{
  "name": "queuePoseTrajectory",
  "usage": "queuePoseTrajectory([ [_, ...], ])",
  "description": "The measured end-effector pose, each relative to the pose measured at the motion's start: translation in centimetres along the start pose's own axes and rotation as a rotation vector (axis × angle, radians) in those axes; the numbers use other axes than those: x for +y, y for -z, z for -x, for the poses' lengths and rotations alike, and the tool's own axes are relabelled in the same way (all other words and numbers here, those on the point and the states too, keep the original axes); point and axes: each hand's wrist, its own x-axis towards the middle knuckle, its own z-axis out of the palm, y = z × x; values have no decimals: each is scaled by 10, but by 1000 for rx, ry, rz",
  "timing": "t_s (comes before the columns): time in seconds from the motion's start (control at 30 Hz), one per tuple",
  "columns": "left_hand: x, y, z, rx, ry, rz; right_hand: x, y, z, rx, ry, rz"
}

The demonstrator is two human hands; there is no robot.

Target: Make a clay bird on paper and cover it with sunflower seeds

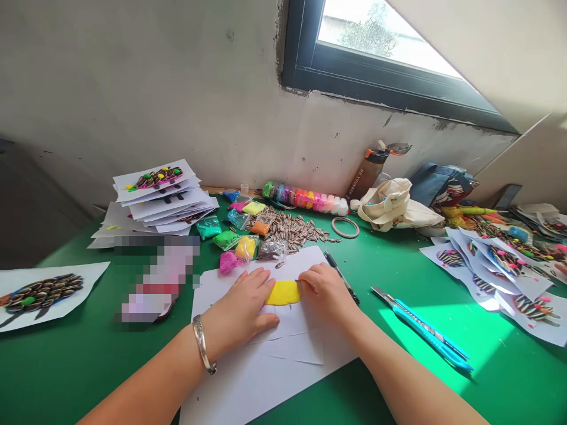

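A flattened yellow clay piece [283,293] lies on white paper [292,342] in the middle of the green table. My left hand [245,304] rests flat on the paper, its fingers stretched out and touching the left edge of the clay. At the clay's right edge is my right hand [325,292], with thumb and index finger pinched together on a small dark thing, too small to make out. Faint dark marks show on the paper just below the clay. A silver bracelet [202,344] circles my left wrist.
Sunflower seeds [292,230] and bags of coloured clay [245,248] lie behind the paper. A black pen [341,277] and blue cutter [425,330] are to the right. Stacked seed pictures [163,203] stand left, others [505,265] right. A bottle [365,174] leans by the wall.
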Motion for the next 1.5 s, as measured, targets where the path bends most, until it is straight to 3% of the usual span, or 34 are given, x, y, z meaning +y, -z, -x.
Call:
queuePoseTrajectory([
  [0.53,0,-1,0,12,5,25,-1,-5,-2,19,-28,37],
  [1.2,3,2,0,-17,8,25,2,-16,-23,-55,101,-38],
  [1.5,1,2,2,13,-13,53,-10,-6,-36,-108,143,-18],
])
